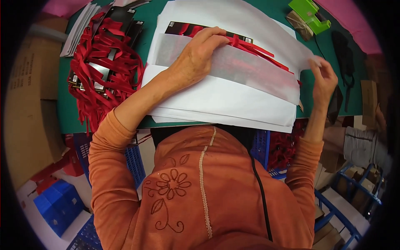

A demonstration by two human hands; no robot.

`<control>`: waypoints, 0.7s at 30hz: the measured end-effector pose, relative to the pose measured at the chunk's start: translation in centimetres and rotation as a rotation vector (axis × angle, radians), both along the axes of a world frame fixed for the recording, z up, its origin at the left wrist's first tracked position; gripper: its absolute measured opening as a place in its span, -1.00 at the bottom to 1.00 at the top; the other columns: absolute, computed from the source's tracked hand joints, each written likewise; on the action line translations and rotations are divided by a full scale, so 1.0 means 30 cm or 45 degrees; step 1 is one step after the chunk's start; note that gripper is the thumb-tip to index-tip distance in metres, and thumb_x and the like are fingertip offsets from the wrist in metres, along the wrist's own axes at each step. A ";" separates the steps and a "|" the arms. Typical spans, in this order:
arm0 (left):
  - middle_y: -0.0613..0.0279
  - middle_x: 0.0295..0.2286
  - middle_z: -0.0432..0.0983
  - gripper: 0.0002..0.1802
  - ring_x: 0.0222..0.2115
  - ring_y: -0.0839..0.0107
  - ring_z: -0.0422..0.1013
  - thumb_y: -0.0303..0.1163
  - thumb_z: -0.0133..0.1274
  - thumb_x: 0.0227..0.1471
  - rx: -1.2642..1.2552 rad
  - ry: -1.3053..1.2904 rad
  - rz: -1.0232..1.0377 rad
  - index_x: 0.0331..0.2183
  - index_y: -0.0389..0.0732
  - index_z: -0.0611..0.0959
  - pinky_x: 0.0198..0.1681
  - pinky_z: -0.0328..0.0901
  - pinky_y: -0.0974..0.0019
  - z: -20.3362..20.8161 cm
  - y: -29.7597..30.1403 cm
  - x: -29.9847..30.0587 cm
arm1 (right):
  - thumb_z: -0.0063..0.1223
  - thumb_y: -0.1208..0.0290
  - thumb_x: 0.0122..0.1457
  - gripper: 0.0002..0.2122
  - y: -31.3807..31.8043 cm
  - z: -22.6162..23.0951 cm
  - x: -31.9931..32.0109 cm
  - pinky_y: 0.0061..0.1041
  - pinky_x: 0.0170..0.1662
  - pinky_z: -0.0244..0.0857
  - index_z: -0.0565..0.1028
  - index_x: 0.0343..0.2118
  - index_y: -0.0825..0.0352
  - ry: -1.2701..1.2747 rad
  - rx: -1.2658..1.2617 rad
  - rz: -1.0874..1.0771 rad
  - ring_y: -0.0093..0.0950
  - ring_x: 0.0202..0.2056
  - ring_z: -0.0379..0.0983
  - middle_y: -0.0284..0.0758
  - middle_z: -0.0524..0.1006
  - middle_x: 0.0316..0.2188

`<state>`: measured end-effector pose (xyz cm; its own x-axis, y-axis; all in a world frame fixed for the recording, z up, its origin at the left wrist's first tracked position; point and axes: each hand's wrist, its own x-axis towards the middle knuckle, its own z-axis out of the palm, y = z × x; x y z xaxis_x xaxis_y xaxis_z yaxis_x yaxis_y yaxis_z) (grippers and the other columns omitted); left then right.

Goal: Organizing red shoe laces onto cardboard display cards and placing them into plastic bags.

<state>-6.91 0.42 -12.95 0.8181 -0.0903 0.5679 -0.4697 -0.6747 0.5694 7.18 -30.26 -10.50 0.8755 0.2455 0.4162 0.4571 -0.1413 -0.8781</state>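
A black card with red ribbon (260, 51) lies on a stack of white paper sheets (233, 93). The lower part of the card and ribbon sits under a folded flap of thin, see-through white tissue paper (246, 70). My left hand (204, 48) rests over the flap's upper edge and the card, fingers bent with their tips on the card; whether they grip anything is hidden. Out at the right, my right hand (324, 77) pinches the right edge of the upper tissue sheet (271, 25) between thumb and fingers, lifting that edge off the stack.
A heap of black cards with red ribbons (106, 68) covers the table's left side, beside stacked white papers (81, 29). A green tape dispenser (310, 16) stands at the back right. Black straps (345, 58) lie at the right. Cardboard boxes (35, 96) and blue crates (135, 160) surround the table.
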 end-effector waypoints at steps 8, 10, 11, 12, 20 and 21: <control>0.13 -0.28 0.36 -0.79 -0.41 0.22 0.34 -0.65 -0.04 -0.19 0.445 -0.124 0.329 -0.37 -0.28 0.51 -0.36 0.30 0.31 -0.006 0.032 -0.009 | 0.09 0.69 -0.13 -0.87 -0.073 0.005 -0.051 -0.49 -0.11 0.21 0.49 -0.45 0.41 -0.230 -0.135 0.422 -0.42 -0.27 0.36 -0.34 0.51 -0.39; 0.16 -0.32 0.36 -0.81 -0.49 0.23 0.33 -0.64 -0.02 -0.18 0.587 0.064 0.451 -0.39 -0.28 0.51 -0.44 0.29 0.30 -0.010 0.033 -0.031 | 0.09 0.70 -0.18 -0.84 -0.084 0.004 -0.065 -0.45 -0.08 0.20 0.48 -0.46 0.39 -0.257 -0.229 0.455 -0.38 -0.24 0.35 -0.34 0.52 -0.38; 0.16 -0.32 0.36 -0.81 -0.49 0.23 0.33 -0.64 -0.02 -0.18 0.588 0.069 0.453 -0.39 -0.28 0.51 -0.44 0.29 0.30 -0.010 0.032 -0.033 | 0.09 0.70 -0.18 -0.84 -0.086 0.004 -0.071 -0.45 -0.08 0.20 0.48 -0.46 0.39 -0.253 -0.228 0.459 -0.38 -0.24 0.35 -0.34 0.52 -0.38; 0.16 -0.35 0.35 -0.82 -0.52 0.24 0.32 -0.63 -0.02 -0.18 0.504 0.035 0.454 -0.39 -0.28 0.51 -0.47 0.29 0.30 -0.008 0.032 -0.034 | 0.09 0.69 -0.19 -0.83 -0.087 0.005 -0.078 -0.45 -0.09 0.20 0.49 -0.46 0.38 -0.295 -0.278 0.468 -0.38 -0.24 0.35 -0.34 0.52 -0.38; 0.15 -0.46 0.24 -0.85 -0.61 0.24 0.27 -0.57 0.03 -0.18 0.105 -0.200 0.563 -0.41 -0.26 0.52 -0.57 0.26 0.26 0.006 0.014 -0.049 | 0.07 0.64 -0.19 -0.82 -0.110 0.003 -0.087 -0.38 -0.04 0.18 0.50 -0.42 0.35 -0.481 -0.543 0.508 -0.36 -0.20 0.33 -0.32 0.52 -0.32; 0.15 -0.46 0.24 -0.85 -0.61 0.24 0.27 -0.57 0.03 -0.18 0.105 -0.196 0.561 -0.41 -0.26 0.52 -0.57 0.26 0.26 0.008 0.014 -0.047 | 0.07 0.64 -0.19 -0.82 -0.113 -0.002 -0.085 -0.38 -0.04 0.18 0.50 -0.42 0.35 -0.477 -0.542 0.507 -0.36 -0.20 0.33 -0.32 0.52 -0.32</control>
